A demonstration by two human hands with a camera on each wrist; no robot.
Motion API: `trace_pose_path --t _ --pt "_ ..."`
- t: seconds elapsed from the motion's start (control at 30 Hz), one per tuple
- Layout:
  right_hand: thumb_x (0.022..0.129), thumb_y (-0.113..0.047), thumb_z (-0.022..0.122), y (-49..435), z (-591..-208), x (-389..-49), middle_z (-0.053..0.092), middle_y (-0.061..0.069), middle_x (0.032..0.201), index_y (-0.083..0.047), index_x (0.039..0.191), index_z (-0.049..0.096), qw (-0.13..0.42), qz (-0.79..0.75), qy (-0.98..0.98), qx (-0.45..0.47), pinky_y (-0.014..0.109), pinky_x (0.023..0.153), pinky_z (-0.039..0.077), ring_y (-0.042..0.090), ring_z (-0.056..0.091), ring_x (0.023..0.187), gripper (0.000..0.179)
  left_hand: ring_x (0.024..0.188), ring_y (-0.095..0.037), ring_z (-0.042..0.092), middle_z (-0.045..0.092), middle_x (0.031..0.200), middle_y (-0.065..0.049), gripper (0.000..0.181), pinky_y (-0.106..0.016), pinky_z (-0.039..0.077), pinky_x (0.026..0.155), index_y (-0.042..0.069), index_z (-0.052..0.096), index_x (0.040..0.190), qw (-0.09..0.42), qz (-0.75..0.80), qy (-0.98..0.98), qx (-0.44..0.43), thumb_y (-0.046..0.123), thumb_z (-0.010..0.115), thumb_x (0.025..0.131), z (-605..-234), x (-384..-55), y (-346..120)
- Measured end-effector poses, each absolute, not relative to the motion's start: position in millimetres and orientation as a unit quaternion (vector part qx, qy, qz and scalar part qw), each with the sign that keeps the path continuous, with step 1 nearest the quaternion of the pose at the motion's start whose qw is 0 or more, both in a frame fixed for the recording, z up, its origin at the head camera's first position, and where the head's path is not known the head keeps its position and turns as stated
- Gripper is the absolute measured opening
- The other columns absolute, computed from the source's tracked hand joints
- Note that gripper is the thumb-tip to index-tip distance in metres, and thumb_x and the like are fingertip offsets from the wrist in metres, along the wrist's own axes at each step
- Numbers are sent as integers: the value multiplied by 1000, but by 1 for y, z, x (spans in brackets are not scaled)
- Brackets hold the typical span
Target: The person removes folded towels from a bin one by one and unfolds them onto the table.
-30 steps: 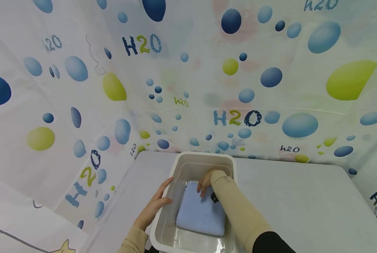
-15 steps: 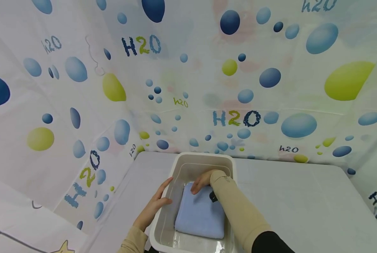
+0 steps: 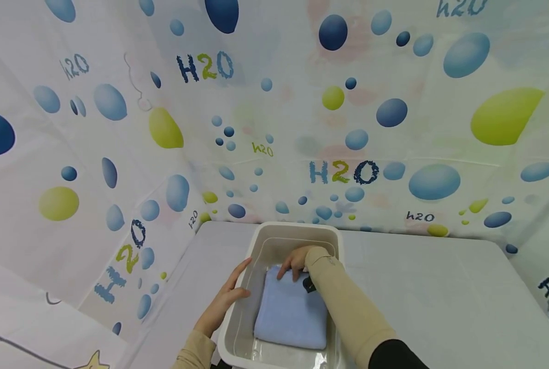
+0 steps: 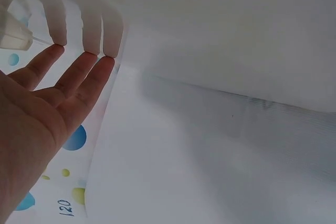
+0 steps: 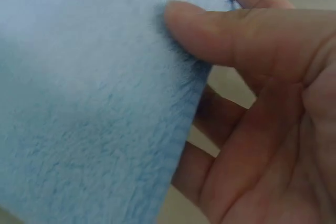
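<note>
A light blue folded towel lies on the floor of a white plastic bin. My right hand reaches inside, at the towel's far edge. In the right wrist view its thumb rests on top of the towel with fingers behind, pinching the fuzzy edge. My left hand lies against the bin's left side, fingers extended. From the left wrist, its straight fingertips touch the glossy outer wall, which mirrors them.
The bin stands on a white-covered table. Behind and to the left hangs a white curtain printed with blue and green drops. A small black piece shows by the right wrist, over the towel.
My right hand's fingers have shifted slightly left and spread along the towel's far edge. The left hand and the bin stay where they were.
</note>
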State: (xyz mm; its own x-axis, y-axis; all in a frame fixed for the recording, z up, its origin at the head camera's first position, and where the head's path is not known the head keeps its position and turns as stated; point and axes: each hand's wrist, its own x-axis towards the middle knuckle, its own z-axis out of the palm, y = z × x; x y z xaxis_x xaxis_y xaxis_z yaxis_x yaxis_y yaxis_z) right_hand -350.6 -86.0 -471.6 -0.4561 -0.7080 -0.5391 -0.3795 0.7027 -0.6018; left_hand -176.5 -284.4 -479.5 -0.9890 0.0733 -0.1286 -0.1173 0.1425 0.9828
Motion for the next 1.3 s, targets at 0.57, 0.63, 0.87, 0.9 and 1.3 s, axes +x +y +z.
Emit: trace_pose_path --t 0.57,0.63,0.87,0.9,1.3 --pt "72 0 68 -89 -461 -341 61 -7 111 -25 106 72 429 -272 800 -319 19 48 31 8 39 59 42 129 -36 33 17 154 -6 73 -43 45 89 38 28 144 65 657 751 -26 12 52 80 -482 -174 -286" --pt "73 0 67 -92 -461 -340 60 -7 110 -25 107 72 433 -282 793 -322 19 46 29 8 35 53 43 129 -35 33 16 155 -6 73 -42 44 89 37 29 144 59 653 755 -29 12 52 79 -482 -172 -287" --pt "73 1 67 -99 -458 -338 60 -8 112 -25 108 72 435 -292 785 -330 19 44 27 8 26 45 44 126 -36 36 17 154 -6 74 -41 45 85 36 29 144 49 649 758 -39 11 52 78 -481 -169 -287" --pt "73 1 68 -99 -457 -337 60 -8 111 -25 107 72 434 -289 786 -331 20 43 26 8 26 44 43 126 -36 36 17 154 -7 75 -41 46 85 36 29 144 50 650 757 -39 11 52 78 -481 -169 -287" --pt "73 1 67 -92 -440 -339 51 -6 137 -29 105 72 443 -304 780 -320 37 92 46 13 44 117 44 131 -36 29 14 155 -8 76 -43 43 90 32 27 146 51 647 761 -21 8 52 78 -483 -175 -284"
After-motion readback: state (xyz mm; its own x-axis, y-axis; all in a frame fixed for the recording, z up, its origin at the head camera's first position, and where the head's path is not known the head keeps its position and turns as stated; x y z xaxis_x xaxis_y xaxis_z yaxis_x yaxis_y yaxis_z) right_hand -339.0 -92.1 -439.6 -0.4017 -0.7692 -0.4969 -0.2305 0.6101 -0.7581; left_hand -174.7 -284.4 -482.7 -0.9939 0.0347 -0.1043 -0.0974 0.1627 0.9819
